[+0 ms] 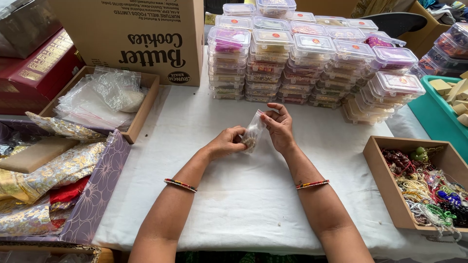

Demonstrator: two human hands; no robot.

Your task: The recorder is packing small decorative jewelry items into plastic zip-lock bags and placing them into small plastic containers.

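A small clear plastic pouch (253, 132) with dark beads at its bottom is held upright above the white-covered table (243, 195). My left hand (225, 142) pinches its lower end where the beads sit. My right hand (279, 127) grips its upper edge, fingers curled over the top. Both wrists wear thin beaded bangles.
Stacks of clear lidded plastic boxes (312, 63) fill the back of the table. A brown tray of beaded jewellery (429, 190) lies at right, a tray of empty plastic bags (105, 97) at left. A large cardboard carton (131, 34) stands behind. Gold fabric pieces (53, 170) lie far left.
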